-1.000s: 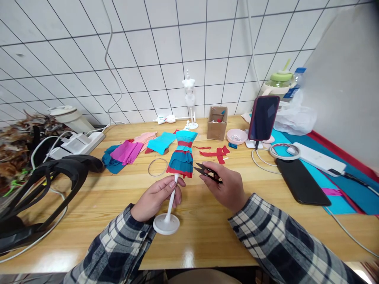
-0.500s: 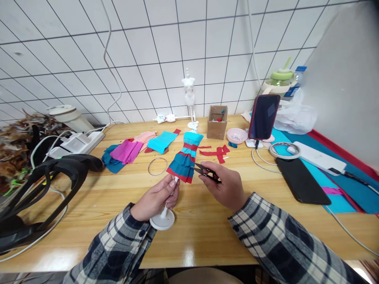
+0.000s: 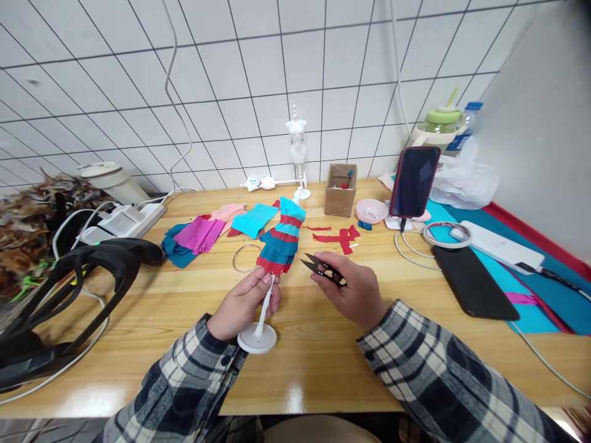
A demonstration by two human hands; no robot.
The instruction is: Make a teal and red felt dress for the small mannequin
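Note:
My left hand [image 3: 244,303] is closed around the upper stand of a small white dress form [image 3: 257,338], just below its skirt. The form is tilted, its top leaning away and to the right. It wears a tiered paper dress [image 3: 279,240] in light blue, teal and red. My right hand [image 3: 351,290] grips black thread snips [image 3: 322,267]; their blades are apart and point left toward the skirt, with a gap between them and the dress.
Red paper scraps [image 3: 341,237], a cardboard box [image 3: 340,191] and a pink bowl [image 3: 370,211] lie beyond my right hand. Coloured paper pieces [image 3: 203,234] and a bangle [image 3: 246,258] are at left. A second dress form [image 3: 298,147] stands behind. A black phone [image 3: 475,280] rests at right.
The dress form has turned in my left hand and shifted a little left, away from the snips. The blade tips, which were at the skirt's edge, are now clear of it.

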